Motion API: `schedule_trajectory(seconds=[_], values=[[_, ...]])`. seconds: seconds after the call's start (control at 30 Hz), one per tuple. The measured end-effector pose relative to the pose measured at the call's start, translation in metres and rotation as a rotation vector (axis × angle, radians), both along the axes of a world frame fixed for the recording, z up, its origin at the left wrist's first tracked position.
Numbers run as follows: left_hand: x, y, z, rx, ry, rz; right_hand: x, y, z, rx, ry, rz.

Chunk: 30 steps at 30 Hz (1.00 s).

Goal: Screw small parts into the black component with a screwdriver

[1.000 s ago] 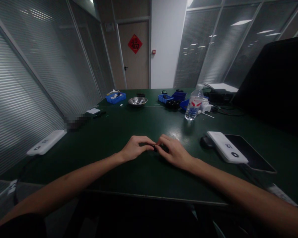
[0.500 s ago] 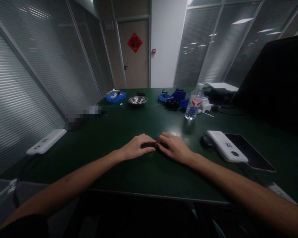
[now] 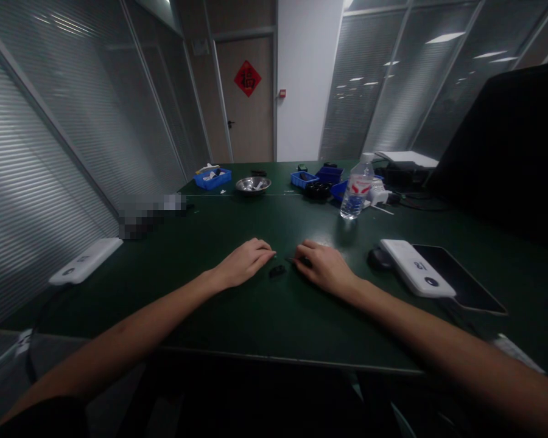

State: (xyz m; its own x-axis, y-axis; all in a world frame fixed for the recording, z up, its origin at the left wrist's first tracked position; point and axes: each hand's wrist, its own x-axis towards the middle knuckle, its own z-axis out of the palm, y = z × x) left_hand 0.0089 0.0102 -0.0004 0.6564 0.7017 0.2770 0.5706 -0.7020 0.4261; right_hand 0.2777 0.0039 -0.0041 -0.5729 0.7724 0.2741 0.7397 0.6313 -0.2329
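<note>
A small black part (image 3: 277,272) lies on the dark green table between my hands, touched by neither. Just left of it, my left hand (image 3: 244,263) is closed, thumb and fingertips pinched together; a tiny light spot shows at the tips, too small to name. On the other side, my right hand (image 3: 323,265) is closed with fingers curled. A thin dark piece (image 3: 290,260) pokes out from its fingertips toward the left. The rest of that piece is hidden by the fingers.
A water bottle (image 3: 357,187) stands right of centre. Farther back are a steel bowl (image 3: 253,186), a blue tray (image 3: 213,179) and more blue bins (image 3: 304,179). White power banks (image 3: 418,269) lie at both sides, the right one over a dark tablet (image 3: 466,280) beside a black mouse (image 3: 380,258).
My hands have drawn apart from their meeting point. The black part, gripped between them before, now lies released on the table, and a thin dark piece shows at my right fingertips.
</note>
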Motion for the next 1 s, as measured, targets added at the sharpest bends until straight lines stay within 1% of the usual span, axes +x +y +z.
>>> schedule_trajectory(seconds=[0.17,0.3,0.37,0.43,0.5,0.57,0.63,0.73,0.8,0.87,0.93,1.0], values=[[0.003,-0.007,0.002,0.006,-0.058,0.033,0.001,-0.001,0.001,-0.006,0.028,0.000],[0.010,-0.016,0.003,-0.005,-0.058,-0.014,0.000,0.000,0.001,-0.010,0.022,-0.007],[0.012,-0.016,0.002,0.009,-0.079,-0.020,0.000,0.000,0.001,-0.007,0.024,-0.010],[0.012,-0.013,0.000,0.015,-0.106,0.009,0.000,0.001,0.000,-0.010,0.029,-0.008],[0.011,-0.010,-0.002,-0.010,-0.129,0.051,0.001,0.001,0.000,-0.017,0.033,-0.003],[0.010,-0.008,-0.003,-0.071,-0.130,0.083,0.001,0.000,0.001,-0.024,0.036,-0.002],[0.009,-0.009,-0.004,-0.126,-0.109,0.099,0.002,0.000,0.001,-0.032,0.039,-0.002],[0.004,-0.008,-0.002,-0.147,-0.069,0.102,0.002,-0.001,0.002,-0.043,0.042,0.001],[-0.005,-0.004,-0.001,-0.148,-0.055,0.100,0.002,-0.001,0.003,-0.046,0.042,0.002],[-0.022,0.005,0.001,-0.159,-0.043,0.126,0.002,-0.001,0.003,-0.049,0.042,-0.003],[-0.047,0.017,0.002,-0.175,-0.029,0.200,0.002,-0.002,0.004,-0.055,0.043,-0.006],[-0.080,0.030,0.001,-0.194,-0.017,0.303,0.002,-0.003,0.004,-0.060,0.050,-0.006]])
